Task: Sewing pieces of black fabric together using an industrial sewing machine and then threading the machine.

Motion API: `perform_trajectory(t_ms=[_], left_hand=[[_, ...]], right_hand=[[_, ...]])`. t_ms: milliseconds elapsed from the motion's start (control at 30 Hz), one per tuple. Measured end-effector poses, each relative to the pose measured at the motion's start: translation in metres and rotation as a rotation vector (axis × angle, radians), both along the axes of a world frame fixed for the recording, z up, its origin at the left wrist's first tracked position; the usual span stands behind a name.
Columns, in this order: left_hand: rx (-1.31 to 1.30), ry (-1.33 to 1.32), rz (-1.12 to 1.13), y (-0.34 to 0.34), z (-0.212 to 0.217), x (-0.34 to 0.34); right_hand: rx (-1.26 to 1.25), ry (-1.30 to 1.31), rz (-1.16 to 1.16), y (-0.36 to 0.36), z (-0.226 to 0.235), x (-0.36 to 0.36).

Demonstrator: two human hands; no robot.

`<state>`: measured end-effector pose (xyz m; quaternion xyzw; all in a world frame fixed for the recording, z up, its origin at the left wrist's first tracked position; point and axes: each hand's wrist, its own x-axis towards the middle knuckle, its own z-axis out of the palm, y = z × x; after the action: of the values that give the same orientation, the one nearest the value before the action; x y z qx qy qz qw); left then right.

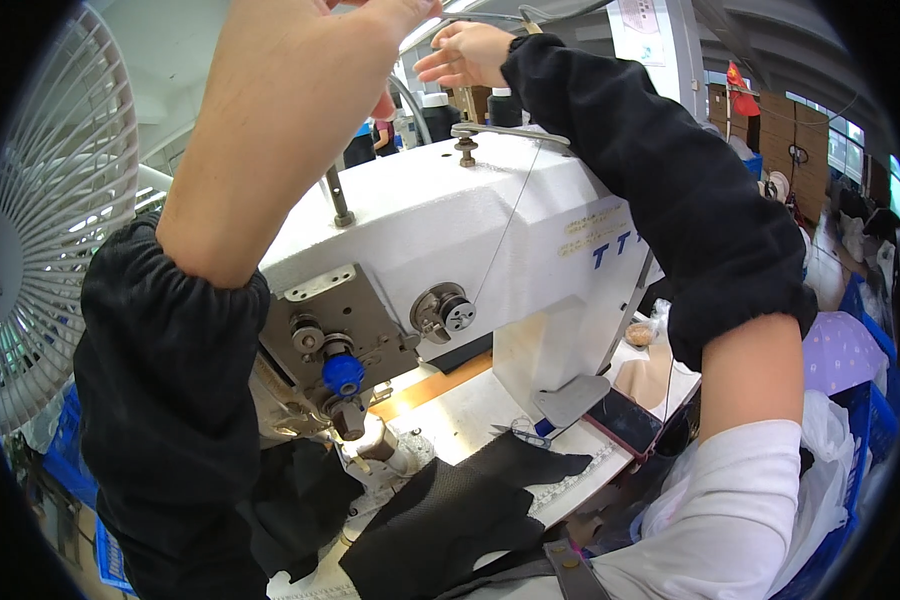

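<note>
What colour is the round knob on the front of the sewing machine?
The knob is blue, seen in the head view.

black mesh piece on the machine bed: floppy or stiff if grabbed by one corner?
Likely floppy: the black mesh fabric lies flat and drapes over the sewing machine bed edge. Probably light, being thin and open-weave. It may snag rather than slide, given its textured surface.

White table (470, 405) carries the sewing machine (450, 230) at centre; black fabric (450, 510) lies near, a phone (625, 420) and small scissors (520, 432) sit to the right.
</note>
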<state>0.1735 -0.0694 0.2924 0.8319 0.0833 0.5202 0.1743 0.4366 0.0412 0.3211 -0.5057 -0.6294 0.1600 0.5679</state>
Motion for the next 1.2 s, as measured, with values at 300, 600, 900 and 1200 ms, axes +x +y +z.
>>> perform_trajectory(t_ms=[300, 600, 900, 1200], left_hand=[[0.168, -0.128, 0.055, 0.025, -0.006, 0.011], [0.297, -0.091, 0.125, 0.022, 0.054, 0.034], [0.531, 0.657, 0.58, 0.064, 0.143, 0.114], [0.601, 0.682, 0.639, 0.159, 0.153, 0.137]], right_hand=[[0.053, 0.133, 0.193, 0.028, 0.011, 0.015], [0.226, 0.101, 0.281, 0.048, 0.008, 0.024], [0.207, 0.187, 0.294, 0.043, 0.007, 0.016], [0.267, 0.194, 0.272, 0.039, 0.003, 0.007]])
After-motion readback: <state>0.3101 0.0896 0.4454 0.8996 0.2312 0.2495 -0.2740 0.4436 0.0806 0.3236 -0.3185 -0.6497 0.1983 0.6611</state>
